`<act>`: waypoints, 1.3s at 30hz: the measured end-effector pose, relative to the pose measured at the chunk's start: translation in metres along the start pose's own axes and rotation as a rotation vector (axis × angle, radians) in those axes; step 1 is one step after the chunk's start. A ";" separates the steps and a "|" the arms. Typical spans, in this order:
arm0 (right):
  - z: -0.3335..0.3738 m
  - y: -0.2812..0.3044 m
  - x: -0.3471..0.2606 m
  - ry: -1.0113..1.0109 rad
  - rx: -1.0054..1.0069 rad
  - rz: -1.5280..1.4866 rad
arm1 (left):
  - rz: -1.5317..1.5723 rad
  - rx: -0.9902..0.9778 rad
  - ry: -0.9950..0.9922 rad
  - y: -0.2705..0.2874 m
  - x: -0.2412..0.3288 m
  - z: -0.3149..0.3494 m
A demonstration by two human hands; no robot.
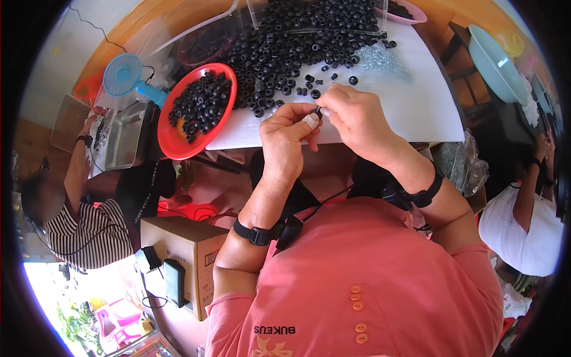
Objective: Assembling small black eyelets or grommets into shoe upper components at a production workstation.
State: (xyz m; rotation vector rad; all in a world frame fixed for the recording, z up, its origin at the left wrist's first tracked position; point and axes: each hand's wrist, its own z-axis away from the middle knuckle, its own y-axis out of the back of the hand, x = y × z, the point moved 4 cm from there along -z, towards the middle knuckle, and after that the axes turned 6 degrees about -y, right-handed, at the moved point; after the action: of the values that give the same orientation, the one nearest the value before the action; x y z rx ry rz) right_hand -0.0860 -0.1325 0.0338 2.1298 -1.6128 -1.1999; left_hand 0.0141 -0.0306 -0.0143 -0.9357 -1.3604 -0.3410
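Just over the near edge of the white table [425,116], my two hands meet fingertip to fingertip. My left hand [282,140], with white tape around its thumb, pinches a small round black piece [318,111]. Against that same piece my right hand [363,122] is closed in a pinch; whatever its fingertips hold is too small and hidden to name. A big heap of black ring-shaped pieces [309,38] spreads beyond my hands, a few lying loose close to my fingers. Small clear bits [380,64] are scattered right of the heap.
A red bowl [232,98] of black pieces tilts at the table's left edge, beside a blue handheld fan [122,74]. A pink bowl [416,13] stands far right. Co-workers sit left and right. A cardboard box [172,250] is by my left elbow.
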 end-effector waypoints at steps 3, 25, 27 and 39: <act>-0.002 0.003 -0.005 0.048 -0.034 0.100 | -0.053 -0.006 -0.019 -0.001 -0.001 0.001; 0.010 -0.007 -0.003 0.006 0.046 0.025 | 0.041 0.047 -0.006 0.000 -0.001 0.006; 0.013 -0.006 -0.005 -0.020 0.015 0.007 | 0.051 0.043 -0.009 -0.002 0.001 0.006; 0.016 -0.009 0.006 0.012 0.203 0.193 | -0.047 -0.004 0.007 -0.009 0.007 0.002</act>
State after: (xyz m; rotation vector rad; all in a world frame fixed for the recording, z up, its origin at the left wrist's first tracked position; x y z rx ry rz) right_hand -0.0905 -0.1299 0.0151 2.0297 -1.9576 -1.0008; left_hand 0.0079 -0.0327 -0.0045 -0.9067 -1.3771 -0.3825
